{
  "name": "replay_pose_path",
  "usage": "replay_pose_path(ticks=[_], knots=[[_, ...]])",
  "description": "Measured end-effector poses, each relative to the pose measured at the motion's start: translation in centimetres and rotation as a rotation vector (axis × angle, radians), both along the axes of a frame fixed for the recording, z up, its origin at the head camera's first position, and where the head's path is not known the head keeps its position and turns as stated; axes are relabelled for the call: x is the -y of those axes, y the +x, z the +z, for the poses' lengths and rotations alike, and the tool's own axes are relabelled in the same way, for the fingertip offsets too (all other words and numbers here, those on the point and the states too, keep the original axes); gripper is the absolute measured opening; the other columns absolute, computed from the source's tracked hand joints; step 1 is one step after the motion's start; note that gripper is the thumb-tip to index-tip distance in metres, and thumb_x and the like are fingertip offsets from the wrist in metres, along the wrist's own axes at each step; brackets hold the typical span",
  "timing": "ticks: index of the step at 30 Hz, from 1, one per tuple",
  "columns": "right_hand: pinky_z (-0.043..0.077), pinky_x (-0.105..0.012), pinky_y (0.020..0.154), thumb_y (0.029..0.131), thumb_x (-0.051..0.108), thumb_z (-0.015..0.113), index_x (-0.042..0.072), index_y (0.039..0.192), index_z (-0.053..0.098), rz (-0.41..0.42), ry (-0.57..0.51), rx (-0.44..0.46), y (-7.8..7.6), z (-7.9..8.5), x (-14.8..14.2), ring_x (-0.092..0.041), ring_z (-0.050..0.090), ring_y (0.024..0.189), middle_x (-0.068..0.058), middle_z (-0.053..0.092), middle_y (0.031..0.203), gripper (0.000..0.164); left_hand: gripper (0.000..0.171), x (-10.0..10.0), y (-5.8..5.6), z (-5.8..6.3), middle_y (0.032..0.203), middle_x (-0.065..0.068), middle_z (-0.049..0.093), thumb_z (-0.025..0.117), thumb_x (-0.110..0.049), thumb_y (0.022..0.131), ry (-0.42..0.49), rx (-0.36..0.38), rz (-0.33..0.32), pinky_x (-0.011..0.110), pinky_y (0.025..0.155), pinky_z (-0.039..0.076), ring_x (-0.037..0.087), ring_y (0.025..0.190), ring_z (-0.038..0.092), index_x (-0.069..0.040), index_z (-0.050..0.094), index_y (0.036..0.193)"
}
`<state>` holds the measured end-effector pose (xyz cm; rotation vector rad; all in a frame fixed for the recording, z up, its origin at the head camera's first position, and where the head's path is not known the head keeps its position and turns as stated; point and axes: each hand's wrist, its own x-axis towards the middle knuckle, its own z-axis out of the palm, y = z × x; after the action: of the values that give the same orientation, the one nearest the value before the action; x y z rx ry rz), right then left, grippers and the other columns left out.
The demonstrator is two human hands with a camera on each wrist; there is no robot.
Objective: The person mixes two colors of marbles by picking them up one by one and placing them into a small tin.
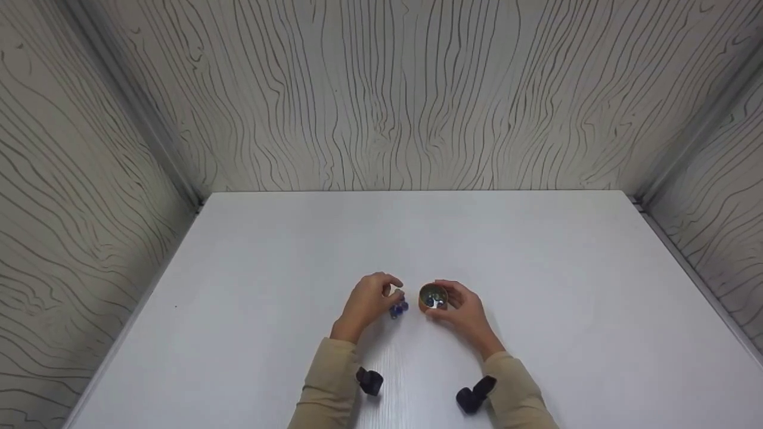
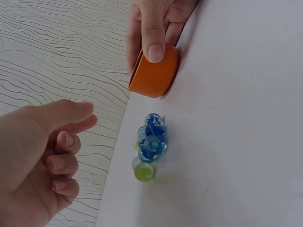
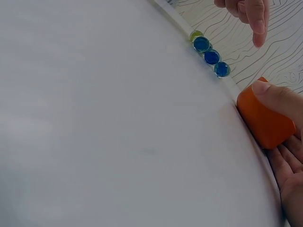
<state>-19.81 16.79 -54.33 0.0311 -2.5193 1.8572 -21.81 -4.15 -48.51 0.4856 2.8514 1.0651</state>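
Observation:
My right hand (image 1: pixel 468 313) holds a small orange cup (image 2: pixel 152 79) by its sides, thumb on the near wall and fingers behind. The cup leans toward the left; its dark greenish inside and a few glass marbles (image 1: pixel 434 302) in it show in the head view. To the left of the cup, a cluster of glass marbles (image 2: pixel 150 142), blue, teal and yellow-green, lies on the white table. My left hand (image 1: pixel 371 299) hovers beside this cluster, index finger and thumb reaching forward, the other fingers loosely curled, with nothing seen in its grasp.
The white table (image 1: pixel 286 250) reaches back to a wall (image 1: pixel 381 101) with a wood-grain pattern. Similar panels stand at left and right. Dark wrist cameras (image 1: pixel 371 381) sit on both tan sleeves (image 1: pixel 328 375).

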Motion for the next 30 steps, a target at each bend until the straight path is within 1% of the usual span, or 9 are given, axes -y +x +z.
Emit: replay_pose_path(ticks=[4, 7, 11, 14, 19, 24, 30], knots=[[0.040, -0.040, 0.110, 0.072, 0.011, 0.082, 0.004, 0.127, 0.058, 0.001, -0.035, 0.016, 0.0, 0.0, 0.0, -0.032, 0.053, 0.131, -0.016, 0.059, 0.133, 0.060, 0.020, 0.1, 0.1, -0.1, 0.073, -0.003, 0.050, 0.067, -0.020, 0.089, 0.000, -0.010, -0.003, 0.019, 0.062, 0.037, 0.007, 0.068, 0.042, -0.008, 0.072, 0.104], [0.039, -0.040, 0.111, 0.072, 0.011, 0.082, 0.004, 0.127, 0.058, 0.002, -0.060, 0.030, 0.0, 0.0, 0.0, -0.032, 0.052, 0.131, -0.016, 0.059, 0.133, 0.061, 0.019, 0.2, -0.1, -0.4, 0.073, -0.003, 0.050, 0.067, -0.020, 0.089, -0.017, -0.010, 0.011, 0.019, 0.062, 0.037, 0.007, 0.068, 0.042, -0.009, 0.073, 0.104], [0.039, -0.040, 0.111, 0.071, 0.013, 0.083, 0.003, 0.127, 0.057, 0.003, -0.045, 0.031, -0.1, 0.0, 0.0, -0.034, 0.051, 0.132, -0.017, 0.058, 0.134, 0.062, 0.020, 0.3, -0.4, -0.5, 0.074, -0.003, 0.050, 0.067, -0.021, 0.090, -0.028, 0.035, 0.037, 0.020, 0.061, 0.036, 0.008, 0.069, 0.043, -0.010, 0.072, 0.105], [0.039, -0.040, 0.111, 0.071, 0.013, 0.083, 0.004, 0.127, 0.057, -0.004, -0.035, 0.035, -0.1, -0.1, 0.0, -0.034, 0.051, 0.132, -0.017, 0.058, 0.133, 0.063, 0.021, 0.4, -0.7, -0.6, 0.075, -0.002, 0.051, 0.067, -0.022, 0.090, -0.020, 0.069, 0.043, 0.020, 0.061, 0.037, 0.009, 0.069, 0.044, -0.010, 0.072, 0.106], [0.039, -0.040, 0.110, 0.070, 0.014, 0.084, 0.006, 0.126, 0.058, -0.017, -0.015, 0.039, -0.1, -0.3, 0.0, -0.033, 0.051, 0.132, -0.015, 0.059, 0.133, 0.062, 0.021, 0.4, -1.2, -1.1, 0.078, 0.000, 0.054, 0.066, -0.022, 0.091, -0.013, 0.120, 0.062, 0.020, 0.064, 0.041, 0.010, 0.073, 0.048, -0.011, 0.072, 0.108], [0.040, -0.041, 0.110, 0.070, 0.014, 0.084, 0.007, 0.125, 0.059, -0.024, -0.005, 0.034, -0.1, -0.4, 0.0, -0.034, 0.052, 0.131, -0.015, 0.060, 0.132, 0.061, 0.021, 0.3, -1.6, -1.5, 0.082, 0.001, 0.057, 0.065, -0.022, 0.091, -0.033, 0.138, 0.074, 0.022, 0.067, 0.043, 0.011, 0.076, 0.049, -0.011, 0.071, 0.108], [0.040, -0.042, 0.110, 0.071, 0.013, 0.083, 0.006, 0.126, 0.059, -0.024, -0.014, 0.045, -0.1, -0.2, 0.1, -0.034, 0.052, 0.131, -0.016, 0.059, 0.132, 0.060, 0.022, 0.1, -1.8, -1.6, 0.083, 0.001, 0.058, 0.065, -0.023, 0.091, -0.038, 0.153, 0.080, 0.024, 0.069, 0.044, 0.011, 0.077, 0.050, -0.012, 0.071, 0.109]])
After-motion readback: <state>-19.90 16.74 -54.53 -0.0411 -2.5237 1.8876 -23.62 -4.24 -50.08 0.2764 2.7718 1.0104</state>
